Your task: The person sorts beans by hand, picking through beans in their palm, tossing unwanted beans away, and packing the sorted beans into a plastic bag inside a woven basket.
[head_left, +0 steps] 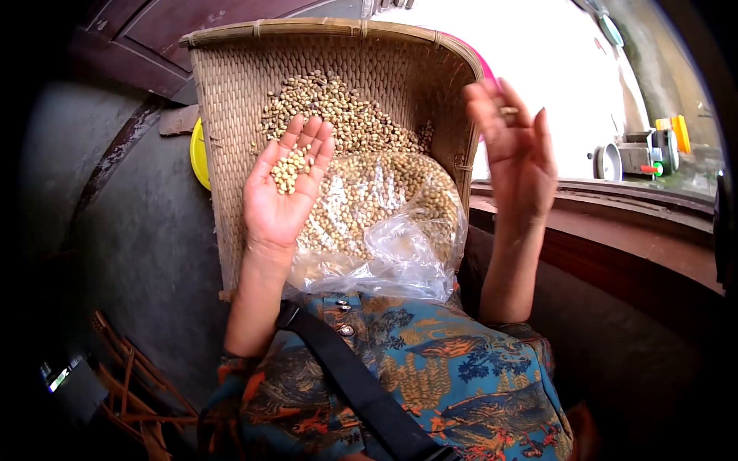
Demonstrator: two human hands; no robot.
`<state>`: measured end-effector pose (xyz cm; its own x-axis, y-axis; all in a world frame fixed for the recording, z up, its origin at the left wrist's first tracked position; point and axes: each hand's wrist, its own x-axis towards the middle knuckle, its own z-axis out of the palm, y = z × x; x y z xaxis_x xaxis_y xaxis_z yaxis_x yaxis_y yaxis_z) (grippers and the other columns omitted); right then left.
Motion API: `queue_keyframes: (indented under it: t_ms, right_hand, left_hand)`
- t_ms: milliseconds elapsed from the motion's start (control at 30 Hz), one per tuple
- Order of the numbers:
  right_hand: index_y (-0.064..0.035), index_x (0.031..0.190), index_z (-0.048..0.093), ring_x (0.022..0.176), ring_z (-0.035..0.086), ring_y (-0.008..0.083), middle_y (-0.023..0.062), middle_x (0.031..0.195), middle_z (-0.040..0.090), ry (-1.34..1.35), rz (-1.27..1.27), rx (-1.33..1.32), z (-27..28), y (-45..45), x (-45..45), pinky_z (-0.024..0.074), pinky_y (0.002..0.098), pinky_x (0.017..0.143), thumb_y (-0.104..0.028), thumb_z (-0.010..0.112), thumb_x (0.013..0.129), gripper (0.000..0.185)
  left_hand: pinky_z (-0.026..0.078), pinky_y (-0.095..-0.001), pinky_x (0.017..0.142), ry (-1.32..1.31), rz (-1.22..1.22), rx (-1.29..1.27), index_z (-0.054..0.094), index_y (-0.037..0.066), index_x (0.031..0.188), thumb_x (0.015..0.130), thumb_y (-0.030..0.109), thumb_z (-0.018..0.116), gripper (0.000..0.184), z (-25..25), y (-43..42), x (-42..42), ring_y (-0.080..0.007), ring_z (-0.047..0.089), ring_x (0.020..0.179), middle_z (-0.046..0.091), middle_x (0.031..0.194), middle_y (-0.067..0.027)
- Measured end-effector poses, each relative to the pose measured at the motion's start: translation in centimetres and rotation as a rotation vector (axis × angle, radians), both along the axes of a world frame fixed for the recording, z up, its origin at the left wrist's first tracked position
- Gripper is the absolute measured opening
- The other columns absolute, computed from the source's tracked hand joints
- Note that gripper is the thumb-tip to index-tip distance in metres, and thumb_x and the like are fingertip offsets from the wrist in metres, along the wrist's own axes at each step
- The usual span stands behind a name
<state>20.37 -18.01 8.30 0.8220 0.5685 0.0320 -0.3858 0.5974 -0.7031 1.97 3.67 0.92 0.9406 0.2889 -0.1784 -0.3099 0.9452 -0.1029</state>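
My left hand [282,201] is palm up over the woven basket [223,100], with a small heap of pale beans [290,170] cupped in the palm and its fingers stretched out. Raised over the basket's right rim is my right hand [513,146], blurred by motion, its fingers apart and a bean or two near the fingertips. A clear plastic bag [407,242] full of beans lies in the front of the basket. Behind it, darker loose beans [330,111] are spread on the weave.
A yellow round object [200,154] shows beside the basket's left edge. The wooden sill [600,219] runs along the right. Wooden slats [134,384] and a dark device with a lit screen [65,374] are at lower left. A dark red door [161,38] stands at top left.
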Motion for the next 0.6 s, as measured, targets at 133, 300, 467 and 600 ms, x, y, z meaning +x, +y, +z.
queue_keyframes:
  t_ms: [133,300,467,600]
  right_hand:
    - [0.0145,0.13,0.045,0.118,0.059,0.0373,0.031,0.125,0.055,-0.197,-0.278,-0.136,0.9,-2.4,2.8,0.0515,0.0396,0.104,0.0,0.039,0.1,0.033]
    - [0.01,0.124,0.053,0.106,0.066,0.0322,0.0244,0.115,0.062,-0.493,-0.559,-0.377,-0.4,-3.1,4.8,0.0588,0.0385,0.093,-0.002,0.041,0.102,0.028]
    - [0.0014,0.129,0.055,0.111,0.064,0.0272,0.0187,0.123,0.062,-0.614,-0.482,-0.869,-6.8,-3.9,8.4,0.0566,0.0376,0.094,-0.01,0.049,0.102,0.031]
    - [-0.0062,0.143,0.045,0.133,0.046,0.0316,0.0188,0.144,0.048,-0.778,-0.5,-1.345,-8.4,-3.9,8.0,0.041,0.0441,0.108,-0.03,0.059,0.098,0.052]
  left_hand:
    - [0.025,-0.0493,0.12,0.001,0.016,0.03,0.04,-0.007,0.138,0.102,0.012,0.038,0.04,0.2,0.2,-0.4,-0.0364,0.034,0.139,0.042,0.142,-0.0237]
    - [0.027,-0.049,0.12,0.021,0.017,0.023,0.041,-0.007,0.137,0.103,0.012,0.039,0.039,0.1,0.1,-0.6,-0.0363,0.036,0.138,0.044,0.141,-0.0235]
    - [0.027,-0.0486,0.12,0.053,0.013,0.022,0.042,-0.008,0.136,0.102,0.012,0.039,0.039,0.5,-0.2,-0.6,-0.0365,0.036,0.138,0.044,0.14,-0.0237]
    - [0.024,-0.0493,0.12,0.024,-0.002,0.038,0.039,-0.008,0.138,0.103,0.014,0.038,0.042,0.0,-0.2,-0.6,-0.0374,0.031,0.141,0.041,0.144,-0.0254]
